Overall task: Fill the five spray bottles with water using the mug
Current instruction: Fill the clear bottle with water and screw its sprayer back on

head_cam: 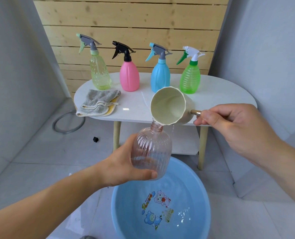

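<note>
Head view, ribbed clear bottle [151,149] gripped low by the left hand [126,163] over a blue basin [201,195] of water, cream mug [169,106] tipped onto its open neck — handle pinched by the right hand [232,125], four capped spray bottles [129,76] lined up on the far white table [220,99], grey cloth [98,104] at its left.

I take the white table [226,99] as my mark. Along its back edge four spray bottles [129,78] stand apart, the wooden panel [126,14] close behind. A folded cloth [98,104] covers its left front corner; right of that I see bare top up to the tilted mug [169,107], held by the right hand [238,128] over the front edge. Below that edge the left hand [122,168] grips the clear bottle [151,149] above the blue basin [122,225]. Grey walls [14,66] close in at both table ends; a grey ring [68,123] lies on the floor to its left.
</note>
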Motion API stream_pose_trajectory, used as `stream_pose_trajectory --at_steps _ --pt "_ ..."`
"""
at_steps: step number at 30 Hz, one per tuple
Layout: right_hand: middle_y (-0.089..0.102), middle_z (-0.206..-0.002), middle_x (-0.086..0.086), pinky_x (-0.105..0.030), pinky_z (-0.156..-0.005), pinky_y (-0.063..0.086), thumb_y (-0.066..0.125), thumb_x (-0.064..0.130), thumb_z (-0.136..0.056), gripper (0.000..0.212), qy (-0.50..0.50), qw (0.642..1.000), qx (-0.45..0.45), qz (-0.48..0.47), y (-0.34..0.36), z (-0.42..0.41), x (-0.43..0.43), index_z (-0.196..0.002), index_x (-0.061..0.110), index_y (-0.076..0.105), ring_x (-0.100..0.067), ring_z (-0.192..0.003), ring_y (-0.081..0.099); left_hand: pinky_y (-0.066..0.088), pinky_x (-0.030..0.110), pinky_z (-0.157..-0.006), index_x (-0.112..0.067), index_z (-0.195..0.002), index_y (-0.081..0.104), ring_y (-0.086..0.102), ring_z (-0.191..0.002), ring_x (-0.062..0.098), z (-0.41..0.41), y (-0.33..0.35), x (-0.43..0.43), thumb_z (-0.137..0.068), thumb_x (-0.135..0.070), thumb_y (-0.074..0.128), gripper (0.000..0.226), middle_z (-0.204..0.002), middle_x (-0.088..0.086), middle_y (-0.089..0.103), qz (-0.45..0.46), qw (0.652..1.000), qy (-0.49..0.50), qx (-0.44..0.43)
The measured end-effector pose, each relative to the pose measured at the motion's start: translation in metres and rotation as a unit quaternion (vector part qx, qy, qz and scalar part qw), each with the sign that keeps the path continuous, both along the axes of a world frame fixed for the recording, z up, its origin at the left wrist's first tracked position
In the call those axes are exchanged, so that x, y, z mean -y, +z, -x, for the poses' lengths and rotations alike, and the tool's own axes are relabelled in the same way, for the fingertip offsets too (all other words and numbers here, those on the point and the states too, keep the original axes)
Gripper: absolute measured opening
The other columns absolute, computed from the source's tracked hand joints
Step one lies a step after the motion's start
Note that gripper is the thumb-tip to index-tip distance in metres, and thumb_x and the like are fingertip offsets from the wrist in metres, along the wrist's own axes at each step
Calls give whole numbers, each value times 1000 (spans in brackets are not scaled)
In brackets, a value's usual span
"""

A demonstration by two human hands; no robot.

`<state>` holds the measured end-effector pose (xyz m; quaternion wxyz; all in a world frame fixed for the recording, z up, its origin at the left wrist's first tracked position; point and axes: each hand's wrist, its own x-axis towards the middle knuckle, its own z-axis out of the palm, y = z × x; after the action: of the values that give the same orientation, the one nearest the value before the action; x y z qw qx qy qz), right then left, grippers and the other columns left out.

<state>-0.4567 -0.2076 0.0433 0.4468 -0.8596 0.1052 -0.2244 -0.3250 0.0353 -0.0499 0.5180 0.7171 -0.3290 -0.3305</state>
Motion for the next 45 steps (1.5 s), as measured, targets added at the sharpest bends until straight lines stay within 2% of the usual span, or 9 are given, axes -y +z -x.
stream_pose_trajectory --at_steps 4,8,12,18,21,24,29,40,45 --pt "77 -81 7 -49 -98 50 64 27 -93 22 -2 1000 6 5 0 0 0 -76 25 79 -14 -92 71 57 27 -99 -39 -144 38 67 -122 10 -2 -1 -1 -64 -28 94 99 -132 -6 65 -11 1000 8 24" --pt "76 -80 10 -36 -95 52 64 27 -92 21 -4 1000 8 12 0 0 0 -77 24 78 -5 -90 70 55 34 -106 -42 -144 37 64 -126 8 -2 -2 -3 -61 -38 94 101 -133 -10 63 -23 999 1 37" --pt "76 -78 11 -20 -84 49 64 26 -92 21 -3 1000 14 21 0 -1 -1 -76 24 77 -4 -87 69 56 34 -106 -38 -145 36 65 -124 8 -2 -2 -2 -61 -39 94 101 -134 -8 63 -32 999 -3 42" --pt "76 -79 5 -24 -83 49 64 28 -92 20 -4 999 19 28 -1 0 1 -77 26 78 -11 -88 70 57 30 -102 -35 -143 38 66 -123 8 -1 -4 0 -67 -27 94 94 -132 -5 64 -24 999 -2 31" --pt "76 -78 10 -12 -74 46 64 28 -92 20 -10 999 16 37 0 0 1 -77 26 77 -5 -84 68 56 28 -101 -32 -144 38 65 -124 8 -2 -4 1 -71 -17 92 92 -135 -4 63 -17 1000 -6 20" --pt "75 -78 15 -4 -68 41 64 28 -92 19 -14 999 15 39 1 0 0 -77 27 77 3 -80 66 55 31 -105 -36 -144 38 64 -124 6 -3 -5 1 -68 -25 93 94 -135 -8 63 -22 999 -4 36" --pt "74 -78 19 -3 -68 40 64 27 -92 18 -10 999 22 39 1 1 0 -78 28 76 7 -79 65 57 28 -100 -35 -142 39 67 -121 7 -2 -5 2 -69 -22 92 92 -132 -6 65 -20 999 0 38" --pt "75 -83 19 -6 -74 44 66 27 -90 17 -5 998 42 47 -2 0 1 -77 32 75 3 -86 68 56 32 -104 -34 -143 40 67 -122 10 -2 -7 4 -68 -24 93 92 -132 -4 65 -16 999 1 36" --pt "75 -85 19 -9 -77 46 67 26 -90 16 -3 998 50 50 -2 1 1 -79 32 75 0 -89 68 56 35 -105 -34 -144 39 67 -122 10 -2 -7 4 -62 -35 93 98 -132 -4 65 -15 999 2 39"
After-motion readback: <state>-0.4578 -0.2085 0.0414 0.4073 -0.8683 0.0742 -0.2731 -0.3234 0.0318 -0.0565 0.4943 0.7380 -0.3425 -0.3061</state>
